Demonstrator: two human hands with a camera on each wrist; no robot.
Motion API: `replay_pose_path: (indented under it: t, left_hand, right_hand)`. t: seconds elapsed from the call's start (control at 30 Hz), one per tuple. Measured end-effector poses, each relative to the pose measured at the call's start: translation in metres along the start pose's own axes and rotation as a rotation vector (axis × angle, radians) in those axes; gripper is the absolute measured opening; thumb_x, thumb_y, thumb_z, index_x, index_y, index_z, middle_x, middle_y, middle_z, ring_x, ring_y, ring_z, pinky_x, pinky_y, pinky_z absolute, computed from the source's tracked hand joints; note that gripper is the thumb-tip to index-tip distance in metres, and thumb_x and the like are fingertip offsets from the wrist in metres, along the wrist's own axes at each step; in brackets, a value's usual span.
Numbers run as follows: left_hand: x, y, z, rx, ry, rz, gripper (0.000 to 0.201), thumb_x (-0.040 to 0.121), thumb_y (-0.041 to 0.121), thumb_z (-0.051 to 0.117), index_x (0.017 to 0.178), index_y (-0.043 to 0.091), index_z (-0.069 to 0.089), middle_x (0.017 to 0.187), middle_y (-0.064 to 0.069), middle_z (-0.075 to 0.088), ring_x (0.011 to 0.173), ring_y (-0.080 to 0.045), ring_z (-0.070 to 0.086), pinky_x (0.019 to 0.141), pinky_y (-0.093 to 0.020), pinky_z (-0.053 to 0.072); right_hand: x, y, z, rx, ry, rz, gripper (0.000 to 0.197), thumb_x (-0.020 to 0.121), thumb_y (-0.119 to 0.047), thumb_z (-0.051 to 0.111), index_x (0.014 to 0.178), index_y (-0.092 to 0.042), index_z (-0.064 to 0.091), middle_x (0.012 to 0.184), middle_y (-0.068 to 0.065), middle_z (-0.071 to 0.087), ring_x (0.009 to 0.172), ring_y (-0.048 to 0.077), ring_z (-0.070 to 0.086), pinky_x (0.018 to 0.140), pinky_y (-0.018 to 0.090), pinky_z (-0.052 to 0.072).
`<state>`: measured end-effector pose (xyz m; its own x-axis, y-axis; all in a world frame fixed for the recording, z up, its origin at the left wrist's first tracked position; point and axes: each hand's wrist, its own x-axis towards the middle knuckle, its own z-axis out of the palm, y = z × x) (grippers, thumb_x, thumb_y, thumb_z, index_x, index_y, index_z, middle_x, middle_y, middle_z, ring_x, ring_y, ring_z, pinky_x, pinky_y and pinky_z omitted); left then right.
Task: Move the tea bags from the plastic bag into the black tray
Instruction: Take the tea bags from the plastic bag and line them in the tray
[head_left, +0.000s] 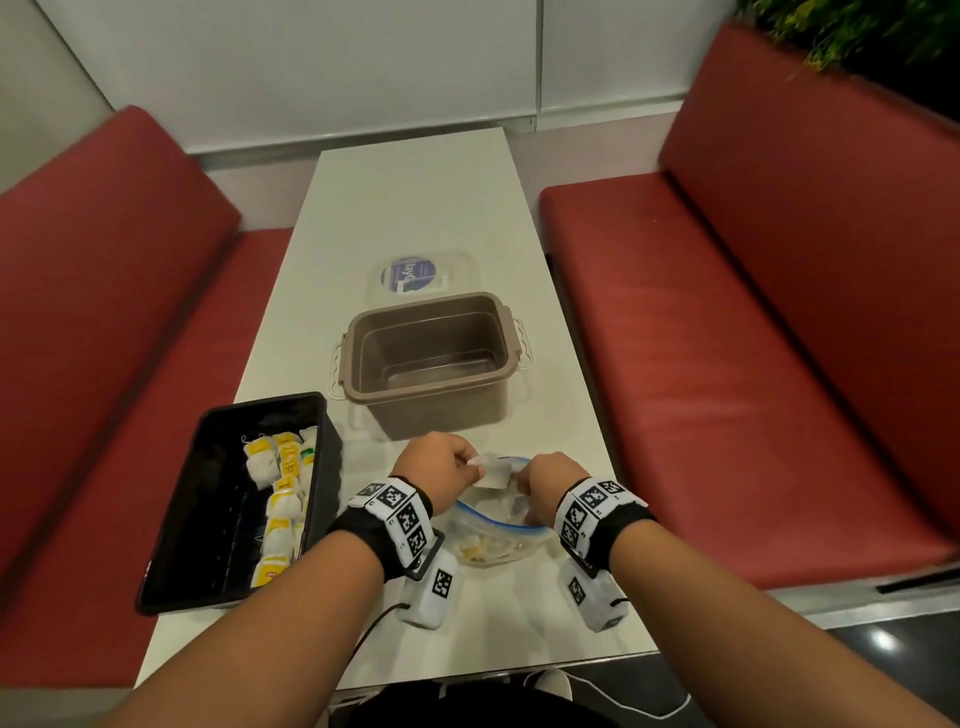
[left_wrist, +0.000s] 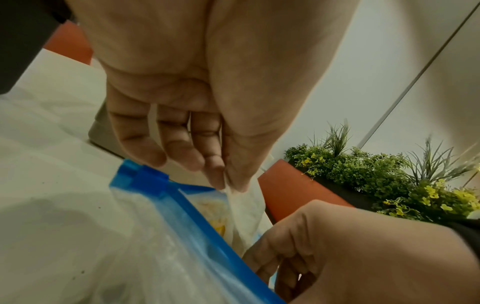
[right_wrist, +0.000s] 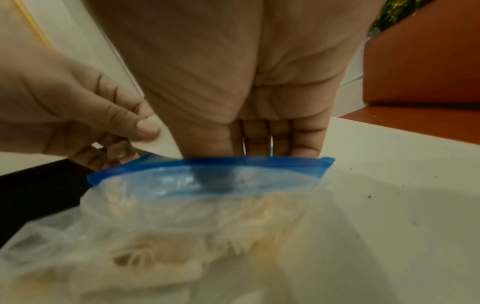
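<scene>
A clear plastic bag (head_left: 511, 543) with a blue zip rim (right_wrist: 207, 162) lies on the white table (head_left: 415, 208) between my hands, and several tea bags show through it (right_wrist: 233, 230). My left hand (head_left: 475, 466) pinches one end of a white tea bag (head_left: 493, 475) just above the bag's mouth. My right hand (head_left: 522, 475) meets the other end, thumb and fingers dipped into the mouth, tips hidden behind the rim. The black tray (head_left: 208, 519) sits to the left and holds several yellow-tagged tea bags (head_left: 280, 499).
A brown plastic tub (head_left: 431, 358) stands empty just beyond the hands, its clear lid (head_left: 415, 275) lying flat behind it. Red bench seats (head_left: 727, 364) flank the table. The tray overhangs the table's left edge. Potted greenery (left_wrist: 389, 174) is at the far right.
</scene>
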<state>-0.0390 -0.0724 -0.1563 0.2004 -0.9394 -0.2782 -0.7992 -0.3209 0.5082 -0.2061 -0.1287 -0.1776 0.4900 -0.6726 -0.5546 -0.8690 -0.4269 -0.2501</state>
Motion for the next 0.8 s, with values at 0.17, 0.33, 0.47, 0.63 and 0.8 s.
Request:
replay_pose_path:
  t: [0.17,0.33,0.47,0.63,0.8]
  left_hand:
    - [-0.001,0.001,-0.015,0.086,-0.001,0.051,0.013,0.084,0.037,0.072,0.088,0.026,0.073,0.07,0.012,0.062,0.074,-0.009,0.06,0.07,-0.019,0.041]
    - [-0.005,0.001,-0.059,0.15,-0.067,0.184,0.019,0.086,0.04,0.07,0.097,0.025,0.074,0.083,0.012,0.066,0.08,-0.006,0.059,0.072,-0.019,0.041]
    - [-0.014,-0.007,-0.116,0.246,-0.124,0.253,0.019,0.091,0.04,0.064,0.1,0.028,0.075,0.084,0.017,0.067,0.078,0.0,0.06,0.072,-0.02,0.046]
    - [-0.024,-0.039,-0.189,0.484,-0.198,0.231,0.016,0.089,0.039,0.068,0.101,0.03,0.074,0.078,0.018,0.065,0.071,0.001,0.057,0.068,-0.016,0.043]
    - [-0.013,-0.093,-0.221,0.696,-0.3,0.03,0.012,0.084,0.034,0.073,0.094,0.026,0.073,0.074,0.015,0.064,0.074,-0.007,0.059,0.071,-0.021,0.046]
  right_hand:
    - [0.0,-0.001,0.003,0.015,0.068,-0.018,0.027,0.086,-0.015,0.064,0.111,-0.024,0.067,0.105,0.007,0.07,0.098,0.027,0.066,0.084,0.03,0.053]
    - [0.0,-0.009,-0.006,0.073,0.123,-0.017,0.026,0.087,-0.013,0.051,0.101,-0.023,0.071,0.092,0.005,0.069,0.08,0.026,0.059,0.072,0.028,0.047]
    - [0.0,-0.021,-0.027,0.2,0.198,0.029,0.008,0.084,-0.015,0.053,0.083,-0.017,0.061,0.094,0.007,0.069,0.089,0.027,0.064,0.073,0.031,0.052]
    - [0.005,-0.041,-0.044,0.387,0.258,0.03,0.009,0.082,-0.013,0.057,0.085,-0.021,0.052,0.089,0.003,0.064,0.083,0.025,0.062,0.067,0.028,0.045]
    - [0.008,-0.071,-0.048,0.441,0.19,0.017,0.016,0.082,-0.01,0.057,0.092,-0.021,0.062,0.085,0.004,0.069,0.068,0.019,0.071,0.062,0.028,0.058]
